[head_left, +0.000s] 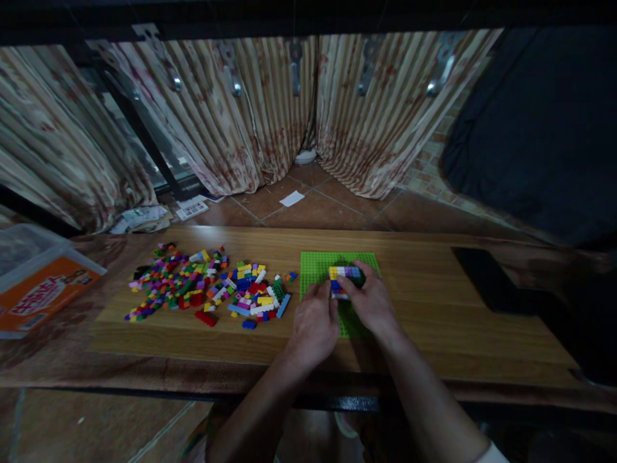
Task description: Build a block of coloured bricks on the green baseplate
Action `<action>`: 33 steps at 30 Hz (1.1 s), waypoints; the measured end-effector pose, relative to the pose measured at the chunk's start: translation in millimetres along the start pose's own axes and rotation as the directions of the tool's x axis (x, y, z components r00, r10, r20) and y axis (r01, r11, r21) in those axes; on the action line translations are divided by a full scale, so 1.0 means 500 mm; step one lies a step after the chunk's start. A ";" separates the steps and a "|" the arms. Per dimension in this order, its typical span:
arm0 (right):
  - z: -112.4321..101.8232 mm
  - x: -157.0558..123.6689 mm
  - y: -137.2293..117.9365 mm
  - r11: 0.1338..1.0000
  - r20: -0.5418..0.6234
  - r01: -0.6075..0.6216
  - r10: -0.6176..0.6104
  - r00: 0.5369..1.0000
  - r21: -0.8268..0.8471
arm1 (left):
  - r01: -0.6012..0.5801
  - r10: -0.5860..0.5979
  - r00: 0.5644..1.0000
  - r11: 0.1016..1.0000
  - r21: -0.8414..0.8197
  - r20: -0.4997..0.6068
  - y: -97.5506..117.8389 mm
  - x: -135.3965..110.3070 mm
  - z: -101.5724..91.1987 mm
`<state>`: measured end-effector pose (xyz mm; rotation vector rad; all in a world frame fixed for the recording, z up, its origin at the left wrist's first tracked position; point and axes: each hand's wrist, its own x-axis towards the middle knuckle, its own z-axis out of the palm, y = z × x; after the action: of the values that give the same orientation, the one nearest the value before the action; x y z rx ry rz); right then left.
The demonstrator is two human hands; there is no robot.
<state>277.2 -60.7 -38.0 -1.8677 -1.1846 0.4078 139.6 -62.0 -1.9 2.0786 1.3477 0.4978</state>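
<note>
A green studded baseplate (pixel 315 262) lies on the wooden board, and on or just above it is a small block of toy bricks (pixel 344 272) with yellow, white, purple and blue parts. My right hand (pixel 370 297) grips this brick block from the right, thumb across its near side and fingers behind. Close against its left side is my left hand (pixel 315 318), fingers curled and pressed together at the block's lower left corner. Whatever the left fingertips pinch is hidden. Whether the block is fixed to the baseplate I cannot tell.
Loose toy bricks (pixel 250 289) lie left of the baseplate, beside a larger multicoloured brick heap (pixel 178 276). A clear plastic box with an orange label (pixel 45 289) stands far left. A flat black object (pixel 491 280) rests on the wooden board (pixel 419 302) at right.
</note>
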 end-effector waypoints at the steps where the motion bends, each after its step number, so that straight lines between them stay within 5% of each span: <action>1: 0.002 0.000 0.001 1.000 -0.004 -0.005 0.005 1.000 0.012 | 0.012 -0.012 1.000 1.000 0.005 0.003 0.001 0.000 0.002; 12: 0.010 0.006 0.004 0.997 -0.020 -0.054 0.055 0.998 0.053 | 0.050 -0.050 0.999 0.999 0.016 0.020 0.004 -0.004 0.018; 21: 0.015 -0.001 0.004 0.994 -0.034 0.024 -0.020 0.999 0.110 | 0.068 -0.065 0.997 0.996 -0.066 0.037 0.007 -0.007 0.014; 25: -0.001 0.011 0.016 0.954 0.006 -0.092 0.094 0.996 0.287 | 0.049 -0.047 0.999 0.990 -0.134 0.021 0.004 -0.008 0.009; 30: -0.026 0.029 0.036 0.817 -0.133 -0.232 0.349 0.928 0.528 | 0.086 -0.085 0.996 0.990 -0.114 0.014 0.001 -0.003 0.013; 33: -0.026 0.029 0.042 0.841 -0.121 -0.219 0.316 0.941 0.495 | 0.078 -0.078 0.997 0.991 -0.109 0.003 0.002 -0.001 0.016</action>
<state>304.9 -58.4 -45.1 -1.5912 -0.6106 0.5949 144.7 -65.0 -7.2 1.9302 1.3659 0.5276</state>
